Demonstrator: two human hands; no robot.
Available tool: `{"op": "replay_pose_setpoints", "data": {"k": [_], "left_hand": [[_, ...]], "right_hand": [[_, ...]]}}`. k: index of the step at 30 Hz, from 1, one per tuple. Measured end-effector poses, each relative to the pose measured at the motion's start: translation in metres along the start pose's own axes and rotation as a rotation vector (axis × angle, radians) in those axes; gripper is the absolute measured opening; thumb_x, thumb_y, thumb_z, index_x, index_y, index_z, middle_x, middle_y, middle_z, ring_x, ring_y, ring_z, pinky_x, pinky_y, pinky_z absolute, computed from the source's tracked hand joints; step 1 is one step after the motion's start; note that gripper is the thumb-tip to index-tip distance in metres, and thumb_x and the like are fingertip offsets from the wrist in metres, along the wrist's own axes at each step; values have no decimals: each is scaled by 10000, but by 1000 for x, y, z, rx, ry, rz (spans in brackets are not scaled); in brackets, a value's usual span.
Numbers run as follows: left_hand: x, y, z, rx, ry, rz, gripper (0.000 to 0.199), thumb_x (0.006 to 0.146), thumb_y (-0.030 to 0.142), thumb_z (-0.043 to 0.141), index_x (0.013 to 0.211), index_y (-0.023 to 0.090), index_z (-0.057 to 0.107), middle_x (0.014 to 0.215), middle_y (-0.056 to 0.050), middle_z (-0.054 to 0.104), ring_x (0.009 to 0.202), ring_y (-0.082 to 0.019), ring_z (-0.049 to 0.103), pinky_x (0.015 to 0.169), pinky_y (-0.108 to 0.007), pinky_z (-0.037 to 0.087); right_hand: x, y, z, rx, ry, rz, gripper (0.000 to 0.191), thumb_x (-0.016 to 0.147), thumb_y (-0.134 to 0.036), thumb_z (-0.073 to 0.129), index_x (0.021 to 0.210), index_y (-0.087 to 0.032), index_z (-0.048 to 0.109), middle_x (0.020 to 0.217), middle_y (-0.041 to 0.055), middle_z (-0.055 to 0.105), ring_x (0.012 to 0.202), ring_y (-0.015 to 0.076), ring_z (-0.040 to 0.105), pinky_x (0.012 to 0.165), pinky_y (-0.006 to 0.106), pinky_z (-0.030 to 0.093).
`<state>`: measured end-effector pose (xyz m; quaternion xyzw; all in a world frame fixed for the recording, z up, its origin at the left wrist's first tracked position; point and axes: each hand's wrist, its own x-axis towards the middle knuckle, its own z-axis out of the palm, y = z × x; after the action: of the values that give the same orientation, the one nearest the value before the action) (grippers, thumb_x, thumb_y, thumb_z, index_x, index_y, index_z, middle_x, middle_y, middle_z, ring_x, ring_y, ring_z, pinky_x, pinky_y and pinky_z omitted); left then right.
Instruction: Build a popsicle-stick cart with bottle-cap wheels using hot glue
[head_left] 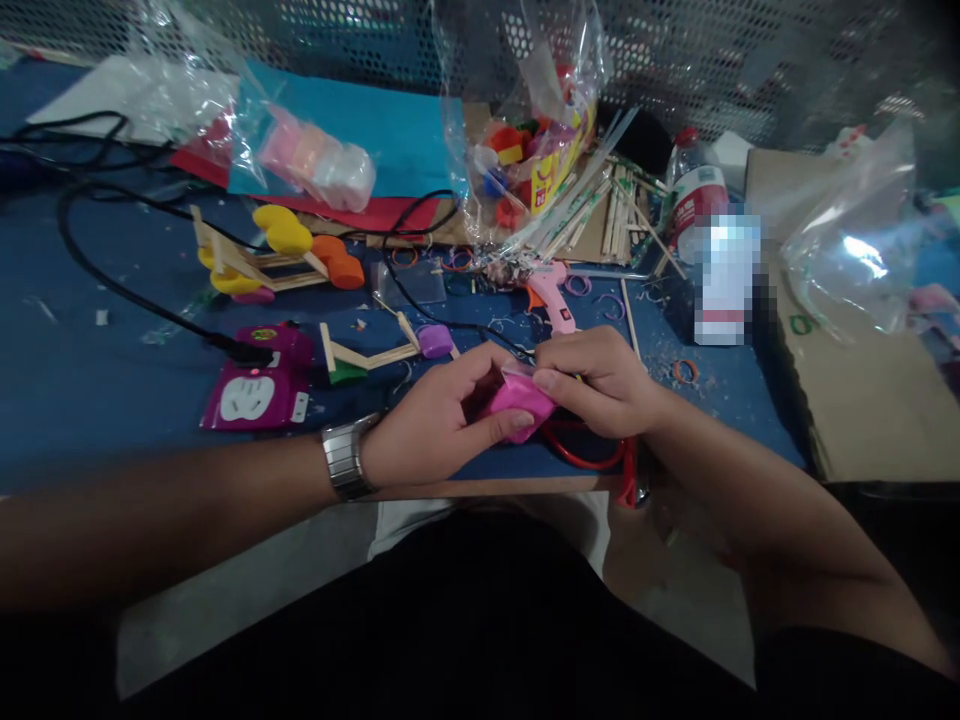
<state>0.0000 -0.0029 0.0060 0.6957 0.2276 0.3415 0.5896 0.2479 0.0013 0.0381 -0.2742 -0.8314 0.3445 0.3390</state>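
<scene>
Pink lump [517, 405] is sitting between both hands, just above the front edge of the blue table [135, 400], with a bit of clear plastic [517, 372] showing at its top. Left hand [427, 420] is gripping it from the left, thumb pressing across its front; right hand [596, 380] is pinching its upper right side, fingers curled — both grips narrow, closed on the lump. Silver watch [347, 458] is circling the left wrist. Red handle [628, 470] is lying below the right hand, by the table edge. Pink glue gun [553, 298] is resting just beyond the hands; stick frame [375, 358] with a purple lump [435, 342] is standing left of it, and a purple socket block [247, 395] is lying further left. Behind — loose sticks [619, 215] are heaping beside a clear bag [551, 180], a bottle [697, 185] is standing to their right, and cardboard [870, 410] is covering the far right.
</scene>
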Motion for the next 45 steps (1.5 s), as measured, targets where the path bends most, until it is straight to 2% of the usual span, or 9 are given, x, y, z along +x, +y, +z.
{"op": "replay_pose_setpoints", "data": {"k": [6, 15, 18, 26, 29, 32, 35, 38, 45], "left_hand": [[1, -2, -2, 80, 9, 68, 239, 1094, 386, 838, 1141, 214, 680, 963, 14, 712, 793, -124, 661, 719, -246, 528], [0, 1, -3, 30, -25, 97, 200, 1110, 348, 823, 1155, 209, 686, 951, 17, 709, 775, -117, 664, 710, -240, 522], [1, 3, -4, 36, -22, 128, 203, 1110, 360, 825, 1143, 200, 704, 996, -4, 737, 839, -130, 671, 762, -243, 531], [3, 3, -3, 12, -22, 107, 248, 1123, 408, 803, 1073, 205, 670, 907, 19, 648, 751, -116, 592, 693, -233, 504], [1, 3, -3, 46, -31, 94, 276, 1133, 432, 778, 1042, 203, 655, 880, 24, 625, 734, -120, 563, 687, -244, 494], [-1, 6, -4, 107, -65, 82, 290, 1155, 466, 729, 1070, 192, 684, 918, 0, 674, 798, -147, 602, 753, -271, 519], [-1, 9, -5, 133, -100, 73, 291, 1191, 464, 652, 1116, 188, 706, 972, -27, 730, 853, -167, 647, 815, -293, 537], [0, 10, -6, 107, -93, 79, 262, 1191, 439, 649, 1127, 193, 711, 998, -34, 754, 865, -170, 659, 830, -301, 537], [0, 9, -6, 77, -97, 91, 254, 1184, 422, 658, 1090, 191, 708, 979, -30, 747, 870, -166, 661, 822, -301, 532]], "right_hand": [[1, -1, 3, 205, -1, 71, 608, 1208, -493, 611, 681, -235, 452, 620, -65, 377, 559, 105, 329, 584, 314, 303], [-1, -3, 5, 275, 16, 6, 562, 1201, -384, 642, 695, -214, 467, 637, -76, 365, 573, 78, 320, 571, 276, 276], [-1, -3, 5, 304, 22, 6, 566, 1198, -373, 646, 691, -213, 453, 643, -77, 356, 575, 73, 308, 570, 269, 276], [-3, -1, 10, 395, 72, 54, 543, 1185, -375, 668, 700, -206, 489, 619, -79, 389, 555, 68, 304, 532, 254, 254], [-3, 0, 9, 446, 42, 74, 545, 1176, -371, 679, 692, -205, 490, 612, -79, 380, 546, 68, 304, 530, 262, 249], [-4, -1, 5, 500, 31, 65, 544, 1180, -400, 660, 692, -199, 531, 625, -56, 458, 555, 80, 396, 558, 267, 308], [-6, -2, -1, 486, 25, 112, 486, 1172, -438, 677, 765, -174, 656, 687, -15, 589, 600, 103, 503, 590, 264, 376], [-7, -2, -4, 485, -31, 153, 415, 1150, -444, 733, 851, -156, 716, 706, -24, 611, 600, 93, 503, 581, 242, 376], [-5, 0, -2, 461, -97, 105, 394, 1155, -408, 748, 862, -146, 715, 726, -40, 570, 636, 78, 478, 616, 219, 389]]}}
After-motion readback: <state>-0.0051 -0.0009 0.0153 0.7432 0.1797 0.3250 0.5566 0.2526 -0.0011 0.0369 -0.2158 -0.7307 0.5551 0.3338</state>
